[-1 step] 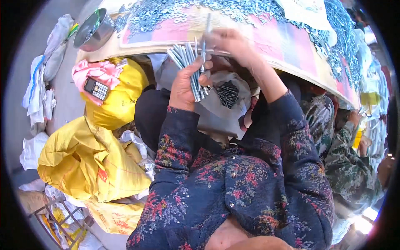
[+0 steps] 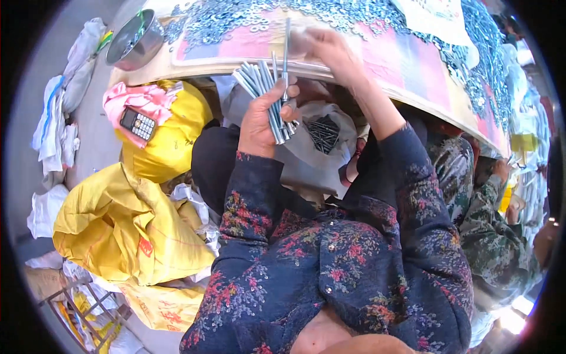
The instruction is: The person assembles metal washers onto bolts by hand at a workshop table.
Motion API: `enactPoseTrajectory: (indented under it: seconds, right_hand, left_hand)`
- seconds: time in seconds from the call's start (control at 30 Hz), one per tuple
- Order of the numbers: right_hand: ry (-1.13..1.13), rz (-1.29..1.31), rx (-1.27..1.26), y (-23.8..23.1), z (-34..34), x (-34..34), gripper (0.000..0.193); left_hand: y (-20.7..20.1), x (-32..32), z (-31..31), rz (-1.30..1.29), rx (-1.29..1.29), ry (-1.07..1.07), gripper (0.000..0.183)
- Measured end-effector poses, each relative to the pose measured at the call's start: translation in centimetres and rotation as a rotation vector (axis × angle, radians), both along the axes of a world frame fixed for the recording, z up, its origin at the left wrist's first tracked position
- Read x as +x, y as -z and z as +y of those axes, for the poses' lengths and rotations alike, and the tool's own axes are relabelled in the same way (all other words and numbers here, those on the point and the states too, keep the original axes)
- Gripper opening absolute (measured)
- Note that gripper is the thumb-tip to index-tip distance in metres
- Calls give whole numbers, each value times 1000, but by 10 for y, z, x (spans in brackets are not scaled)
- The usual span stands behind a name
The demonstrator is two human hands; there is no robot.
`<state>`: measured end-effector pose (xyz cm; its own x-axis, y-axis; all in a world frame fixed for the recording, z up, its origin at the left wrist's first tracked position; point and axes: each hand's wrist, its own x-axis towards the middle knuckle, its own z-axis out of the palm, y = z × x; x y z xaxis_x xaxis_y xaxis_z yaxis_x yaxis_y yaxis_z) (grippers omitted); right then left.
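Observation:
My left hand [image 2: 262, 115] is closed round a bundle of long silver bolts [image 2: 254, 79], their heads at the lower end. One bolt [image 2: 286, 50] stands upright, higher than the others, between the thumb and fingers. Beside its upper part is my right hand [image 2: 336, 56], over the table's front edge. Its fingertips are smeared by motion, so what they hold, if anything, is unclear. Below the hands, an open pale sack [image 2: 345, 127] contains dark bolt-like pieces [image 2: 323, 134].
Many small metal washers [image 2: 253, 26] cover the far part of the table [image 2: 389, 65]. A metal pot [image 2: 135, 50] stands at its left end. To the left, a phone [image 2: 138, 123] and pink cloth lie on a yellow sack [image 2: 188, 112]. A person in camouflage [image 2: 495, 230] sits at the right.
My right hand has shifted slightly, its fingertips moving away from the upright bolt. The left hand keeps its hold on the bundle.

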<state>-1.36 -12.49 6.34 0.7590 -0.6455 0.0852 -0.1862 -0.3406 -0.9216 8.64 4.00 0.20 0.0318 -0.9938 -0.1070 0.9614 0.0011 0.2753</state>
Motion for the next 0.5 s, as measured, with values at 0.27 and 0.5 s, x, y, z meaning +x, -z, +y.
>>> enactPoseTrajectory:
  seconds: [0.27, 0.5]
  right_hand:
    - [104, -118, -1161, 38, -43, 118, 20]
    - [191, 113, -1107, 37, -37, 25, 22]
  left_hand:
    - [-12, 17, 10, -162, 192, -291, 21]
    - [-15, 15, 16, -249, 361, -321, 19]
